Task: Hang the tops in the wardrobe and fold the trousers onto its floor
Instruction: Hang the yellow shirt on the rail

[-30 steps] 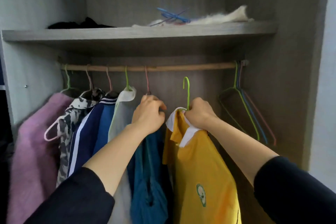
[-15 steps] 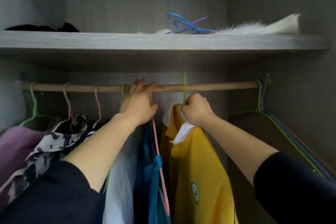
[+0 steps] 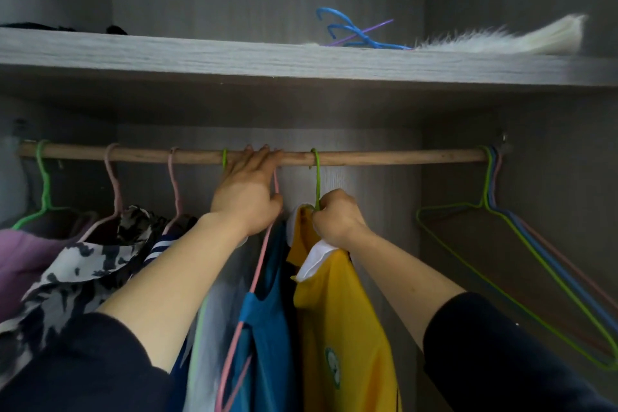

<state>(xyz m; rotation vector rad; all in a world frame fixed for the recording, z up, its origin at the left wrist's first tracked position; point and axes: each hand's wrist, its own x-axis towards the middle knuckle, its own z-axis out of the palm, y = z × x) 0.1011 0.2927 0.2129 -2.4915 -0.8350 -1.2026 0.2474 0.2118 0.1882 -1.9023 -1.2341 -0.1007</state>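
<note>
A yellow top (image 3: 344, 321) with a white collar hangs from a green hanger (image 3: 316, 177) hooked over the wooden rail (image 3: 384, 157). My right hand (image 3: 337, 216) grips the hanger's neck and the collar just below the rail. My left hand (image 3: 249, 187) reaches up with its fingers curled over the rail, beside the pink hanger (image 3: 257, 274) that carries a blue top (image 3: 267, 328). Further left on the rail hang a pale top, a navy striped top (image 3: 167, 242), a black-and-white patterned top (image 3: 97, 254) and a pink top (image 3: 23, 254).
Several bare wire hangers (image 3: 521, 244) hang at the rail's right end. The shelf (image 3: 234, 57) above carries blue hangers (image 3: 351, 30), white fur (image 3: 501, 42) and dark cloth at the left. The wardrobe's right wall stands close beyond the bare hangers.
The green hook went up and over the rail with the yellow top. My left hand rose from the blue top's hanger to the rail. The view moved closer.
</note>
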